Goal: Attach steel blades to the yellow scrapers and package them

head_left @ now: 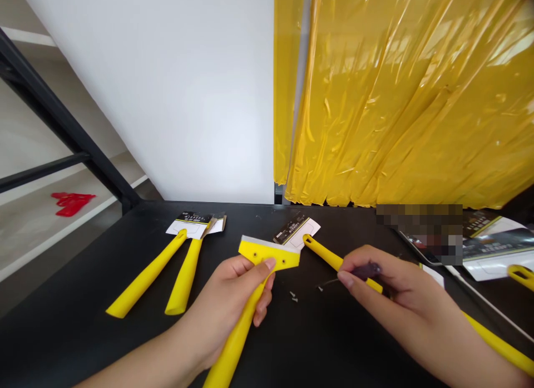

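My left hand (237, 290) is wrapped round the neck of a yellow scraper (269, 255), thumb pressed on its head. A pale blade edge runs along the top of the head, and two dark screw holes show in its face. In my right hand (411, 301), a small screwdriver (367, 271) with a dark handle is pinched between thumb and fingers. Its thin shaft points left, with the tip close to a small screw (320, 289); whether they touch I cannot tell. Two more screws (293, 296) lie on the black table between my hands.
Two yellow handles (148, 274) with carded heads lie at the left. Another yellow handle (323, 253) with a card (297, 232) lies behind my right hand. Packaging (498, 251) and a white cable (492, 304) are at the right. Yellow plastic sheeting (396, 98) hangs behind the table (325, 343).
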Action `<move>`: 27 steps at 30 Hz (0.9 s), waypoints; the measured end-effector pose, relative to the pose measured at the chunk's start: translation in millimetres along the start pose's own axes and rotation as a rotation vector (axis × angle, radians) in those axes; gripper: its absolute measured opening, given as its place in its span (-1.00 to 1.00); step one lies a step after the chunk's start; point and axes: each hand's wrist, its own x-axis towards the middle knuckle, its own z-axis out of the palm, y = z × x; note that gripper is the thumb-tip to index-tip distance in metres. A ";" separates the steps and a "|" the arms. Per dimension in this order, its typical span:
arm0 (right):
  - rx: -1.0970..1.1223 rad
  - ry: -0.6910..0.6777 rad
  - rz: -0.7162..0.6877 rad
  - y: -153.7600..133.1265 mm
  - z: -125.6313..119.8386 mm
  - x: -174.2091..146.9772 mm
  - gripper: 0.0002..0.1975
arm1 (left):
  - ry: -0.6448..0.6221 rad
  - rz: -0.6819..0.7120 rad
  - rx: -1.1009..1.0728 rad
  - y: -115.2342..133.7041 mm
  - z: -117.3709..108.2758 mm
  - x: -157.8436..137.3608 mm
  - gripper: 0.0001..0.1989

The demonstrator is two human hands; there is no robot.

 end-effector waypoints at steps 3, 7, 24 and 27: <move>-0.012 0.014 -0.024 -2.2 -5.6 -1.3 -0.72 | -0.006 -0.011 -0.015 -0.8 0.0 1.3 -0.60; -0.085 0.000 -0.034 -1.3 -7.6 0.5 -0.72 | -0.004 -0.014 -0.027 0.5 0.8 1.2 -0.61; -0.080 0.006 0.149 16.7 -3.0 14.4 -0.73 | -0.005 -0.030 -0.025 2.2 2.9 -0.8 -0.60; -0.040 0.007 0.142 16.8 -3.6 15.0 -0.73 | -0.006 -0.033 -0.036 1.6 3.2 -0.4 -0.61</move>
